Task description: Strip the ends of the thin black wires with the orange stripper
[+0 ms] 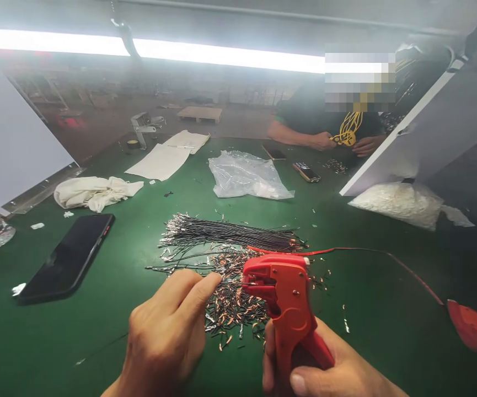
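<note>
My right hand (325,369) is wrapped round the handles of a red wire stripper (285,300), held upright near the table's front edge. My left hand (170,331) pinches a thin black wire (232,283) whose end reaches into the stripper's jaws. Just behind lies a bundle of black wires (230,234) with bare metal ends. Under the tool's head is a heap of cut insulation and copper bits (230,303).
The green table (130,237) holds a black phone (68,256) at left, a white cloth (95,190), paper sheets (166,157), a clear plastic bag (244,176) and a bag of white parts (401,201). A red wire (387,256) runs right. Across the table another person's hands (337,142) handle yellow wires.
</note>
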`<act>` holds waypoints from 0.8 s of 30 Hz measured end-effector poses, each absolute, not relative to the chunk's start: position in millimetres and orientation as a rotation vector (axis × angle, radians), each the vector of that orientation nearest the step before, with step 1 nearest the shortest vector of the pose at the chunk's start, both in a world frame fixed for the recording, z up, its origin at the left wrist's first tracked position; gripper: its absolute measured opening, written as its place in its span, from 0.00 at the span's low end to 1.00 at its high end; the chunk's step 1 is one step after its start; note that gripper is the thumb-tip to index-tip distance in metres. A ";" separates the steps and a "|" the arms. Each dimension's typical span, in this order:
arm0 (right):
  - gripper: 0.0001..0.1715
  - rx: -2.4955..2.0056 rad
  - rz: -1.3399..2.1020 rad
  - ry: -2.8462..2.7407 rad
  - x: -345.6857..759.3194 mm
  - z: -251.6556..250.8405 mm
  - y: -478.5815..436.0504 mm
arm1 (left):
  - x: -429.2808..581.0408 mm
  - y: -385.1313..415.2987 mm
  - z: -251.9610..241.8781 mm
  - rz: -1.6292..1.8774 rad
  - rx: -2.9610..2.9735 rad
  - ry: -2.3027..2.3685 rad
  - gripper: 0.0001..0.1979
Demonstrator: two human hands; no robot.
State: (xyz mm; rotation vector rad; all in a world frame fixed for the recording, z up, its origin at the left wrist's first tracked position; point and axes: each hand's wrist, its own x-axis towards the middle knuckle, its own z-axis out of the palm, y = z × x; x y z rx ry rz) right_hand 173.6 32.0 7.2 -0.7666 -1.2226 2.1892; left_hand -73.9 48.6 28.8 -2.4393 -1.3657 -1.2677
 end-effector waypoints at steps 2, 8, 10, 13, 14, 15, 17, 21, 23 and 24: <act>0.23 -0.763 2.211 -1.256 171.5 13.9 32.8 | -73.3 48.1 28.9 -1.271 -2.440 -1.371 0.16; 0.23 -0.878 2.193 -1.097 162.3 27.7 25.5 | -71.0 48.2 29.3 -1.260 -2.439 -1.401 0.15; 0.22 -0.869 2.205 -1.124 163.3 25.3 25.3 | -70.1 48.4 30.1 -1.266 -2.436 -1.391 0.15; 0.21 -0.787 2.213 -1.200 167.2 14.2 27.8 | -68.4 48.3 32.0 -1.264 -2.382 -1.406 0.11; 0.21 -0.766 2.203 -1.182 168.1 9.7 28.5 | -67.8 48.0 32.7 -1.253 -2.363 -1.409 0.09; 0.22 -0.735 2.200 -1.125 168.5 5.6 28.7 | -67.2 47.6 33.3 -1.235 -2.352 -1.408 0.08; 0.23 -0.687 2.196 -0.999 167.8 -0.2 27.9 | -66.2 46.3 34.4 -1.186 -2.365 -1.391 0.07; 0.23 -0.707 2.229 -0.877 164.6 -1.3 25.7 | -64.8 43.0 37.5 -1.152 -2.423 -1.365 0.06; 0.22 -0.680 2.265 -0.831 163.4 -1.5 25.4 | -64.2 41.6 39.4 -1.174 -2.441 -1.398 0.07; 0.21 -0.645 2.296 -0.789 162.8 -2.5 25.3 | -63.9 41.2 40.0 -1.194 -2.449 -1.424 0.06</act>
